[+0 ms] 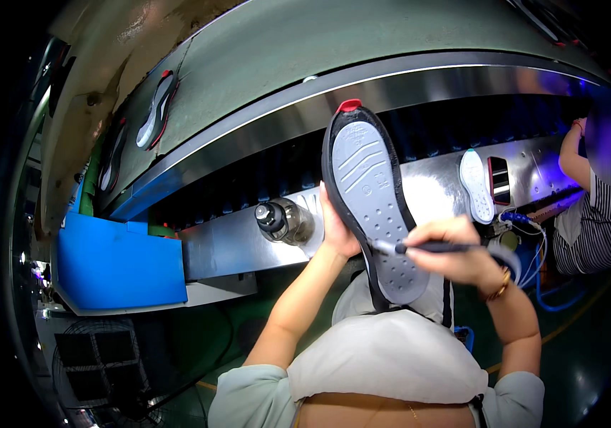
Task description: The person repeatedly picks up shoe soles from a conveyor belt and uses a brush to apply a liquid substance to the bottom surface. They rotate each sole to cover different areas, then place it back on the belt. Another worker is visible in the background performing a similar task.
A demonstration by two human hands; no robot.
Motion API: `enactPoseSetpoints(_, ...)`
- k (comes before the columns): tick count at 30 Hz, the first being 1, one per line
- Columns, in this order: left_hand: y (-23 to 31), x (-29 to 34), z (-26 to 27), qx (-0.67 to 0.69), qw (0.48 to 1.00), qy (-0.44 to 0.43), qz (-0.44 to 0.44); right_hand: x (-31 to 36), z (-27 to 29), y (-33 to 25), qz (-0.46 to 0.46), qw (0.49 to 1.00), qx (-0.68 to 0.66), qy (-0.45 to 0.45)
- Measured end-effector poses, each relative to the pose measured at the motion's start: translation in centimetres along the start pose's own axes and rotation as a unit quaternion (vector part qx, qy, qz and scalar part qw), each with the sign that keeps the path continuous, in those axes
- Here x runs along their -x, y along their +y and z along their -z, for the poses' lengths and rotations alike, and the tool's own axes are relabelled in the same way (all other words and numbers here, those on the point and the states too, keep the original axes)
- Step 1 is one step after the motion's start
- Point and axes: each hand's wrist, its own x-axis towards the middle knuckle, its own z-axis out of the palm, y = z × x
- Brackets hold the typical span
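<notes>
A large shoe sole point(366, 160) stands tilted in front of me, with a grey perforated inner face, a black rim and a red tip at its far end. My left hand point(335, 227) grips its left edge, the fingers partly hidden behind it. In my right hand point(452, 250) is a black-handled brush point(434, 247), held across the sole's lower half. The brush's pale tip is blurred and lies at the sole's left rim. Just left of my left hand, a see-through bottle point(295, 222) with a black cap is on the metal ledge point(230, 246).
Beyond the ledge runs a green conveyor belt point(263, 64) carrying shoe soles point(156, 114) at the left. A white sole piece point(475, 187) and a dark red-edged part point(499, 182) lie on the right. Further right sits a person in stripes point(594, 228). A blue box point(120, 260) stands left.
</notes>
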Motion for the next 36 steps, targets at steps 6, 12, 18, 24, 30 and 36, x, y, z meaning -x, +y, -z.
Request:
enactPoseSetpoints(6,-2.1,0.3,-2.9,0.044,0.997,-0.034,0.045,-5.8,2.5,-1.1,0.037,0.976,-0.007,0.215)
enactPoseSetpoints(12,-1.4,1.1,-3.1,0.04,0.999,0.007,0.005,-3.5,0.3,-1.9,0.105,0.99,-0.087,-0.021)
enactPoseSetpoints(18,-0.8,1.2,-4.2,-0.059,0.997,0.027,-0.034,-4.3,1.9,-1.7,0.064,0.997,-0.047,-0.008)
enactPoseSetpoints(24,0.3,0.7,-4.5,-0.055,0.989,0.011,-0.134,-3.9,2.6,-0.5,0.013,0.992,-0.124,0.018)
enactPoseSetpoints(30,2.6,-0.8,-2.0,-0.111,0.972,-0.009,-0.206,-3.3,2.5,-1.6,0.071,0.972,-0.195,-0.111)
enactPoseSetpoints(36,4.4,-1.2,-2.1,-0.106,0.95,-0.007,-0.293,-3.1,2.0,-1.5,0.152,0.986,0.001,-0.074)
